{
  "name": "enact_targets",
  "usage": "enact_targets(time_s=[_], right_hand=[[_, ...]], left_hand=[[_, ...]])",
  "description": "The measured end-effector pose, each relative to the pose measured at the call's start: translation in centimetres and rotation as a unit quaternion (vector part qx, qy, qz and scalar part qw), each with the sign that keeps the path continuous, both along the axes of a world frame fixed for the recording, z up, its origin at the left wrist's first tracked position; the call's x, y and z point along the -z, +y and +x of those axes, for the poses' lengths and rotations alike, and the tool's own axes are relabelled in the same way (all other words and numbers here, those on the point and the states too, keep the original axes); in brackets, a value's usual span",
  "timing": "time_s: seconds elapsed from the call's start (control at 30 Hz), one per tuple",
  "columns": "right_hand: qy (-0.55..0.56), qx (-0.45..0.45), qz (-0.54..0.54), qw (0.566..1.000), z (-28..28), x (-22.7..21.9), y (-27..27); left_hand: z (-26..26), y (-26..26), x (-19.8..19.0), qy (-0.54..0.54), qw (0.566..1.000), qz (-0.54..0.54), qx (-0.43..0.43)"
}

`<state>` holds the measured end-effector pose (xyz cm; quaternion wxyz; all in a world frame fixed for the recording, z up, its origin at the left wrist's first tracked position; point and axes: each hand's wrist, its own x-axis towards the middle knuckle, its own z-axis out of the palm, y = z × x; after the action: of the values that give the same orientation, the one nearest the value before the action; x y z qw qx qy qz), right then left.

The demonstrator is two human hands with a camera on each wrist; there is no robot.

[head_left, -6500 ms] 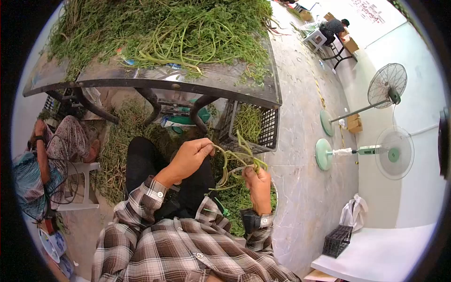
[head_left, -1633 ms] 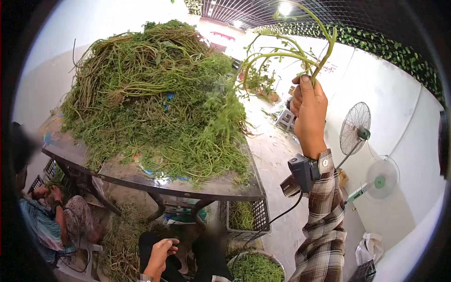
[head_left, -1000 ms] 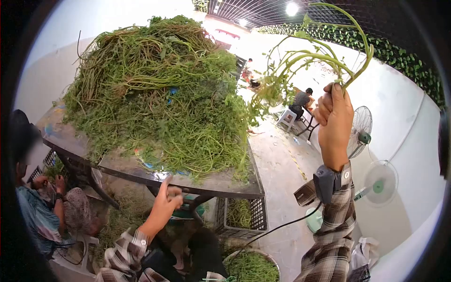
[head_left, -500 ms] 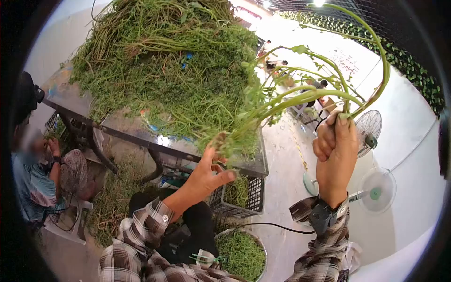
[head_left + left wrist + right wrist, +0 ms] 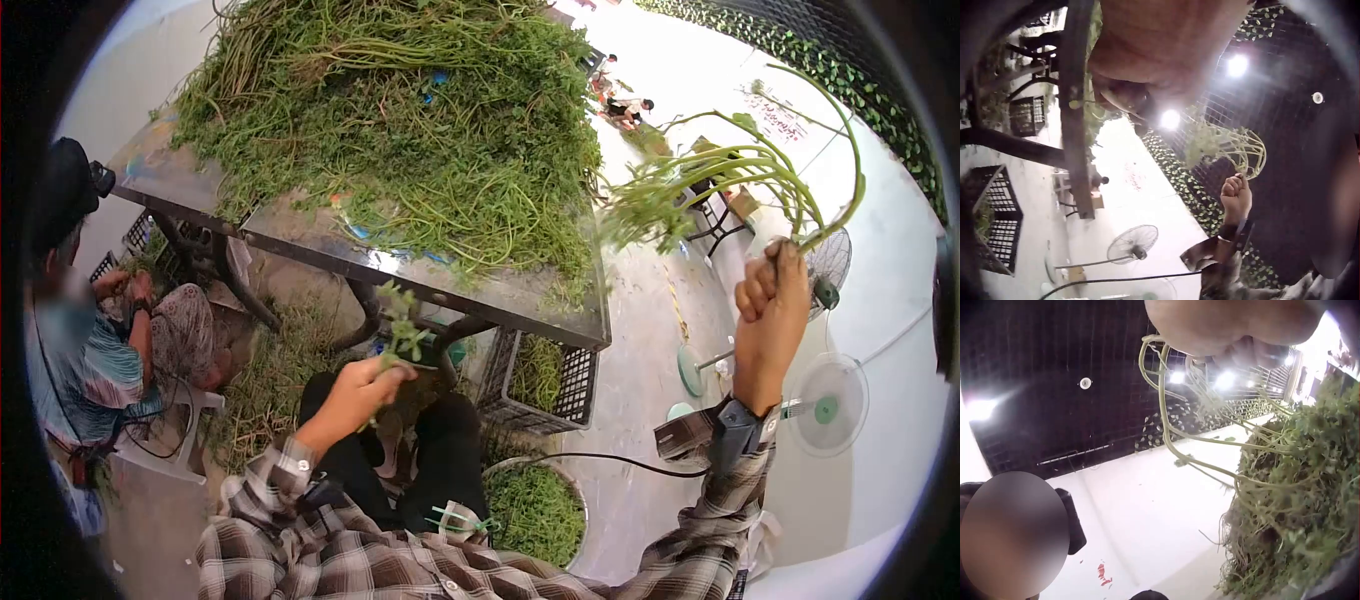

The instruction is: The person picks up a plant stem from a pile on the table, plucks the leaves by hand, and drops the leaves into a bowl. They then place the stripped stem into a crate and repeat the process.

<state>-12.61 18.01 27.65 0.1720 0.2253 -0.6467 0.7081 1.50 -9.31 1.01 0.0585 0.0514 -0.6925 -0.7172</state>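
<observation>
while the right hand (image 5: 772, 305) is raised out to the right, its thumb and curled fingers clamp the gathered ends of a loose bundle of long, thin, pale-green stems (image 5: 690, 182); the bundle arches up and over to the left, its blurred leafy tips just beside the near right corner of a dark, shiny-topped table (image 5: 300, 236); holding it by one end, and this high, probably lets the stems fan apart, clear of the tangled green heap of plants (image 5: 400, 130) on the table; the left hand (image 5: 362, 390) pinches a short, leafy green sprig (image 5: 402, 335) that stands up from the grip, well apart from the bundle; a round, pale-rimmed tub (image 5: 585, 512) full of small greens sits by the knees, and a black plastic lattice crate (image 5: 575, 385) with green stems stands under the table's edge, both likely placed there for easy reach; the right arm stretches forward and up, its wrist well above the lap; the left forearm lies lower, angled forward over the thigh, thumb uppermost; in the left wrist view the left fingertips are too dark to make out.
</observation>
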Motion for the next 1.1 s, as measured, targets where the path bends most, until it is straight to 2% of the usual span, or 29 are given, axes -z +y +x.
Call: enact_targets(time_s=[0.1,0.2,0.23,0.27,0.3,0.33,0.37,0.4,0.43,0.5,0.57,0.63,0.7,0.8,0.9,0.93,1.0,1.03,1.07,1.1], right_hand=[[-0.003,0.004,-0.022,1.0,-1.1,0.2,2.1],[-0.03,0.021,-0.018,0.999,-1.6,1.2,2.9],[-0.03,0.02,-0.019,0.999,-1.7,1.6,2.8],[-0.056,0.03,-0.016,0.998,-1.8,2.1,2.6],[-0.08,0.043,-0.013,0.996,-1.8,2.6,2.6],[-0.077,0.04,-0.001,0.996,-1.9,3.1,2.7],[-0.084,0.02,0.012,0.996,-1.8,3.6,2.7],[-0.09,0.002,0.024,0.996,-1.6,4.0,2.6],[-0.101,-0.004,0.029,0.994,-1.1,4.2,2.4],[-0.132,-0.031,0.045,0.99,-0.2,4.7,2.2],[-0.173,-0.058,0.067,0.981,0.8,5.2,1.9],[-0.194,-0.074,0.077,0.975,1.6,5.6,1.5],[-0.243,-0.135,0.104,0.955,2.2,6.5,1.1],[-0.278,-0.181,0.133,0.934,2.6,8.0,0.5],[-0.268,-0.2,0.181,0.925,3.5,9.1,-0.9],[-0.26,-0.2,0.214,0.92,3.7,9.4,-1.3],[-0.263,-0.226,0.214,0.913,3.9,10.1,-1.8],[-0.265,-0.236,0.222,0.908,4.1,10.3,-2.1],[-0.267,-0.246,0.231,0.903,4.2,10.5,-2.4],[-0.265,-0.25,0.247,0.898,4.2,10.8,-2.5]], left_hand=[[1.9,-2.2,2.2,-0.066,0.997,-0.012,-0.037],[0.6,-3.8,1.6,-0.093,0.994,-0.057,-0.014],[-0.6,-4.4,-1.0,-0.118,0.989,-0.093,-0.005],[-2.7,-5.8,-1.7,-0.043,0.992,-0.12,-0.02],[-5.2,-7.1,-3.3,-0.025,0.995,-0.093,-0.037],[-7.2,-7.9,-5.8,0.037,0.995,-0.07,-0.056],[-9.3,-8.9,-7.2,0.061,0.996,-0.05,-0.047],[-11.4,-9.9,-7.8,0.039,0.985,-0.146,-0.081],[-11.9,-8.8,-9.0,0.063,0.979,-0.174,-0.09],[-11.6,-5.9,-10.5,0.115,0.972,-0.19,-0.081],[-10.2,-3.0,-9.9,0.158,0.972,-0.169,-0.048],[-8.2,-0.8,-10.2,0.169,0.97,-0.17,-0.038],[-6.3,0.5,-10.9,0.167,0.972,-0.16,-0.042],[-4.5,1.3,-11.7,0.216,0.951,-0.216,-0.056],[-3.2,2.0,-11.9,0.293,0.901,-0.318,-0.035],[-3.0,2.2,-12.0,0.293,0.899,-0.323,-0.039],[-2.5,2.2,-12.3,0.276,0.902,-0.33,-0.04],[-2.6,2.1,-12.1,0.293,0.903,-0.304,-0.082],[-2.7,1.6,-11.9,0.292,0.901,-0.308,-0.087],[-2.8,1.0,-11.9,0.267,0.919,-0.273,-0.098]])
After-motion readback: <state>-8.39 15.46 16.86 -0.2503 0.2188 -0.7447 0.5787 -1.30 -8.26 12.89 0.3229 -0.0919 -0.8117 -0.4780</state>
